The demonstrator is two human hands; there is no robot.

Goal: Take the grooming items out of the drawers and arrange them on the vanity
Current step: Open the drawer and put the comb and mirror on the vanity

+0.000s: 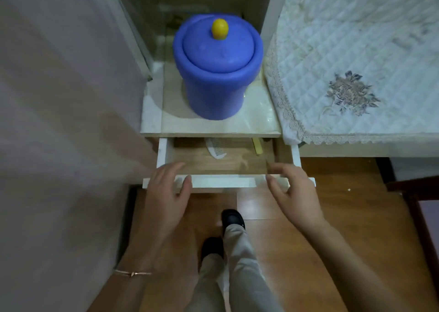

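Observation:
A white drawer (223,181) stands partly pulled out below the vanity top (213,127). Inside, a white comb (215,148) lies near the back middle, and a yellow stick-like item (257,145) lies at the back right, half hidden under the top. My left hand (167,188) rests at the left end of the drawer's front edge, fingers spread. My right hand (291,188) hovers at the right end of that edge, fingers apart. Neither hand holds anything.
A blue lidded bin (217,74) with a yellow knob stands on the vanity top. A quilted white cloth (356,62) covers the surface to the right. A wall lies at the left, dark wooden furniture (415,193) at the right. My feet stand on the wooden floor below.

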